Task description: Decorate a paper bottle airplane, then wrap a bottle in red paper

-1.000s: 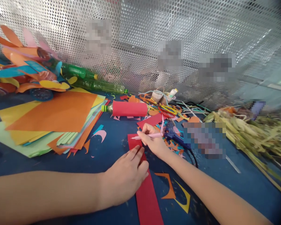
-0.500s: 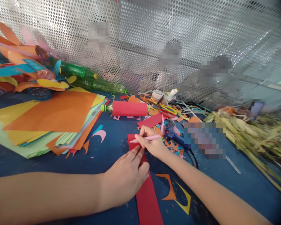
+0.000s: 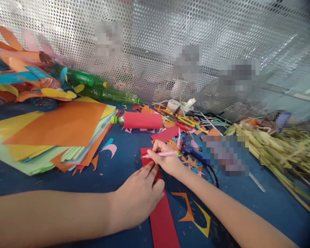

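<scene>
A long red paper strip (image 3: pixel 163 220) lies on the blue table, running from the bottom edge up to my hands. My left hand (image 3: pixel 142 193) rests on the strip with its fingers stretched out, pressing it down. Pinched in my right hand (image 3: pixel 166 162) is a pink pen (image 3: pixel 163 154), its tip at the left edge of the strip's far end. Beyond my hands, a bottle wrapped in red paper (image 3: pixel 143 120) with a green cap (image 3: pixel 114 119) lies on its side.
To the left, a stack of coloured paper (image 3: pixel 59 124) lies below paper-decorated bottle models (image 3: pixel 33 79). Green bottles (image 3: pixel 111 93) lie along the perforated metal screen (image 3: pixel 150 41). A blue glue gun (image 3: pixel 193 150), paper scraps (image 3: pixel 187 206) and dry husks (image 3: pixel 271 148) are on the right.
The pen tip has shifted slightly left, to the strip's edge, and my right hand moved a little with it. My left hand stays in place.
</scene>
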Demonstrator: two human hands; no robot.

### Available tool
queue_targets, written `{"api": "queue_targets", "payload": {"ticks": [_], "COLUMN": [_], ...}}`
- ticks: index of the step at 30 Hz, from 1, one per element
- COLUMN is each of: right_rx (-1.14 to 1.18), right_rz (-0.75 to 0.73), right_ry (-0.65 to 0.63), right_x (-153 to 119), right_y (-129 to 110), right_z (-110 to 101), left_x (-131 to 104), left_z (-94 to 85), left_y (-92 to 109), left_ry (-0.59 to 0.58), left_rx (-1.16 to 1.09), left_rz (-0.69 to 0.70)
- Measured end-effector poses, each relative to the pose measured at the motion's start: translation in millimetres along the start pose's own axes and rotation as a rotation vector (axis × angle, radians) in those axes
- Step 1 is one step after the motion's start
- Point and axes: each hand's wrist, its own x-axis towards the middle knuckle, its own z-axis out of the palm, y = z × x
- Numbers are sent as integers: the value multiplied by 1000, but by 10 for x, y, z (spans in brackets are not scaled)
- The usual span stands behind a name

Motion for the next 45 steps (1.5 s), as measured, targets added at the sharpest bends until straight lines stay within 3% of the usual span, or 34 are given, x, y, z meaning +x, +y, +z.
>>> {"api": "queue_targets", "payload": {"ticks": [27,45], "right_rx": [-219,-164], "right_rz": [-43,19], "right_ry": [276,317], "right_x": [4,-23], "right_y": [-36,-69], "right_z": [-40,-80], "left_x": [-23,-26], "left_z": [34,14], "left_y": [-12,-21], "left_ry": [-15,-5], "left_rx": [-61,-35], "left_rz": [-21,5]}}
